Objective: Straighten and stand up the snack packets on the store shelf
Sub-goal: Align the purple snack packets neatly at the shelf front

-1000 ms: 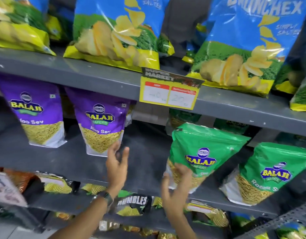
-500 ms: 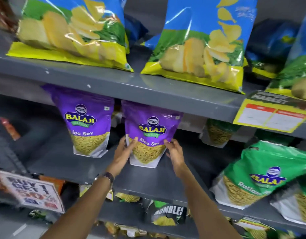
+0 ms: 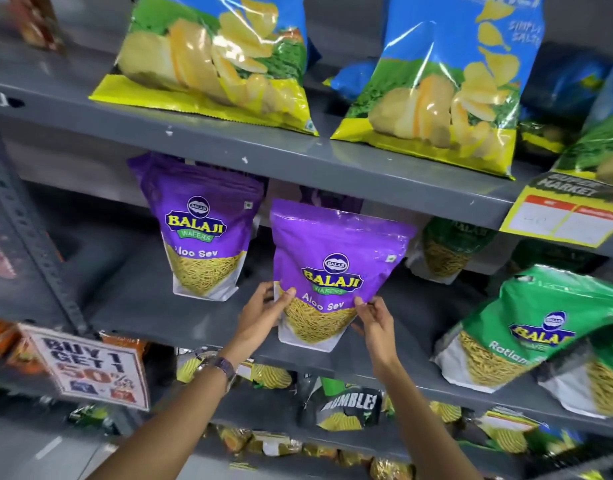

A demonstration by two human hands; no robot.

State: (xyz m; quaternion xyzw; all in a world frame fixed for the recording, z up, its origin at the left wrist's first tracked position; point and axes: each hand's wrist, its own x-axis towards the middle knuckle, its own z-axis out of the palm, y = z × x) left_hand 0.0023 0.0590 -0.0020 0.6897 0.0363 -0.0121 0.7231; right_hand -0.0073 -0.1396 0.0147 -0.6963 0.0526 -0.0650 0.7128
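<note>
Both hands on the purple Aloo Sev pouch – setting it upright.

My left hand and right hand each hold a pinching grip on the lower sides of the glossy purple plastic Aloo Sev pouch, at the front of the grey metal middle shelf, beside its standing twin pouch. Next, I judge – seat its base flat, square it, release; the leaning green Ratlami pouches wait.

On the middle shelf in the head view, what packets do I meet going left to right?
Standing purple Aloo Sev packet → purple Aloo Sev packet gripped at its lower edge by left hand and right hand → green packet at the back → leaning green Ratlami packet.
</note>
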